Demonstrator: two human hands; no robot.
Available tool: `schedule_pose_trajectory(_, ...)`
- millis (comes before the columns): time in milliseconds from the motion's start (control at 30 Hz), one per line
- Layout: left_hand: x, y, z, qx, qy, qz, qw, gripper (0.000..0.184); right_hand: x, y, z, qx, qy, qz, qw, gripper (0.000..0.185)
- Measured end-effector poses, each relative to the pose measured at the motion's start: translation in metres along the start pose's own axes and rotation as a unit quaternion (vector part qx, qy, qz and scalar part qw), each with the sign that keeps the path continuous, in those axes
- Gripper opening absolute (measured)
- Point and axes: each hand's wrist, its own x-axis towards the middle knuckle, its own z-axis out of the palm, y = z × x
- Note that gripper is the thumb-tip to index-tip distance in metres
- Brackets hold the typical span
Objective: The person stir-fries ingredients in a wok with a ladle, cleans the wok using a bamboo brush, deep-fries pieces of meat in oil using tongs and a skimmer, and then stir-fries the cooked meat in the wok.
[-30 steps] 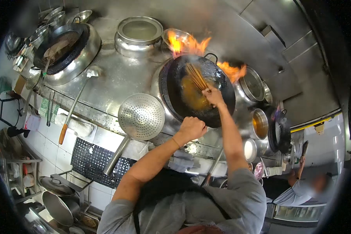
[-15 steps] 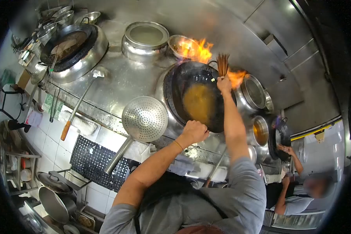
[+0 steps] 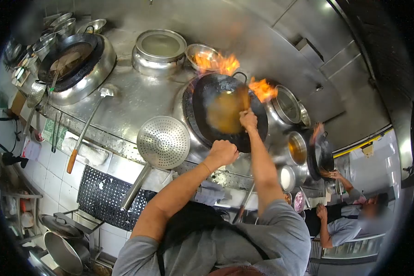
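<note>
Our right hand [image 3: 248, 120] is closed around a bundled brown brush [image 3: 245, 99], its bristles blurred over the big round black wok [image 3: 202, 99]. Our left hand [image 3: 224, 152] is curled narrow into a fist at the wok's near rim; we cannot tell whether it grips the rim or something there. Cloudy yellow-brown liquid [image 3: 221, 112] lies inside the wok, left of the brush. Orange flames [image 3: 223, 64] rise beyond the wok and to its right, on either side of its far loop handle [image 3: 239, 76].

Left of the wok we see a round perforated steel strainer [image 3: 163, 141], its handle toward us, and farther left a steel ladle with an orange-brown wooden grip [image 3: 72, 161]. Behind them, on the stainless steel desk [image 3: 129, 99], stands a round lipped steel pot [image 3: 160, 48]. At our right, another person [image 3: 349, 221] reaches toward a smaller black wok [image 3: 323, 154].
</note>
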Motion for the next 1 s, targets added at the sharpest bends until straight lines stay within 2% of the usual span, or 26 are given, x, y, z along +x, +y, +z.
schedule_pose_trajectory(67,0.003,0.002,0.0,0.007,-0.02,-0.008,1.0,0.03,-0.019,-0.007,-0.037,0.107,-0.253,-0.045,0.96,0.059)
schedule_pose_trajectory(100,0.006,0.002,0.003,0.004,-0.017,-0.008,1.0,0.03,-0.016,-0.007,-0.042,0.163,-0.282,-0.047,0.944,0.059)
schedule_pose_trajectory(133,0.009,0.002,0.006,0.016,-0.019,-0.006,1.0,0.029,-0.016,-0.01,-0.041,0.159,-0.283,-0.05,0.944,0.059)
schedule_pose_trajectory(200,0.009,0.005,0.01,0.026,-0.024,-0.006,0.999,0.028,-0.02,-0.019,-0.034,0.165,-0.151,0.009,0.975,0.061)
schedule_pose_trajectory(267,0.009,0.009,0.005,0.039,-0.042,-0.022,0.998,0.025,-0.017,-0.025,-0.02,0.168,-0.116,0.035,0.978,0.063)
schedule_pose_trajectory(333,0.004,0.008,0.001,0.031,-0.036,-0.015,0.999,0.024,-0.026,-0.035,-0.018,0.095,-0.217,-0.037,0.971,0.065)
schedule_pose_trajectory(367,0.001,0.007,-0.002,0.021,-0.029,-0.009,0.999,0.023,-0.031,-0.037,-0.018,0.139,-0.277,-0.057,0.949,0.067)
schedule_pose_trajectory(467,-0.008,0.005,-0.008,0.046,-0.007,0.017,0.999,0.021,-0.054,-0.061,-0.078,0.132,-0.301,-0.095,0.94,0.064)
schedule_pose_trajectory(500,-0.015,0.004,-0.013,0.043,-0.002,0.011,0.999,0.021,-0.063,-0.06,-0.086,0.173,-0.26,-0.086,0.946,0.059)
schedule_pose_trajectory(567,-0.036,0.003,-0.028,0.065,-0.007,0.06,0.996,0.013,-0.058,-0.033,-0.079,0.219,-0.122,-0.152,0.956,0.059)
schedule_pose_trajectory(600,-0.046,0.002,-0.032,0.064,-0.005,0.054,0.996,0.013,-0.069,-0.033,-0.105,0.235,-0.088,-0.149,0.956,0.056)
schedule_pose_trajectory(633,-0.055,0.002,-0.035,0.042,0.01,0.067,0.997,0.015,-0.076,-0.026,-0.121,0.311,-0.077,-0.121,0.94,0.055)
schedule_pose_trajectory(667,-0.063,0.001,-0.038,0.02,0.023,0.081,0.996,0.017,-0.099,-0.038,-0.16,0.355,-0.092,-0.064,0.928,0.054)
schedule_pose_trajectory(700,-0.067,0.001,-0.043,0.018,0.021,0.076,0.997,0.017,-0.112,-0.03,-0.174,0.388,-0.058,-0.069,0.917,0.053)
schedule_pose_trajectory(733,-0.067,0.001,-0.05,-0.006,0.05,0.09,0.995,0.02,-0.118,-0.017,-0.183,0.367,0.02,-0.159,0.916,0.052)
schedule_pose_trajectory(767,-0.066,-0.001,-0.056,-0.03,0.082,0.102,0.991,0.022,-0.141,-0.016,-0.205,0.404,-0.011,-0.054,0.913,0.051)
schedule_pose_trajectory(833,-0.06,-0.004,-0.061,-0.043,0.108,0.109,0.987,0.025,-0.178,-0.013,-0.226,0.485,0.043,-0.018,0.873,0.052)
schedule_pose_trajectory(867,-0.059,-0.006,-0.062,-0.053,0.132,0.121,0.982,0.029,-0.195,-0.012,-0.236,0.467,0.069,-0.038,0.881,0.053)
schedule_pose_trajectory(933,-0.063,-0.007,-0.06,-0.057,0.112,0.097,0.987,0.029,-0.231,-0.013,-0.247,0.463,0.118,-0.038,0.878,0.053)
schedule_pose_trajectory(1000,-0.067,-0.01,-0.054,-0.059,0.139,0.112,0.982,0.03,-0.25,0.025,-0.238,0.497,0.099,0.014,0.862,0.053)
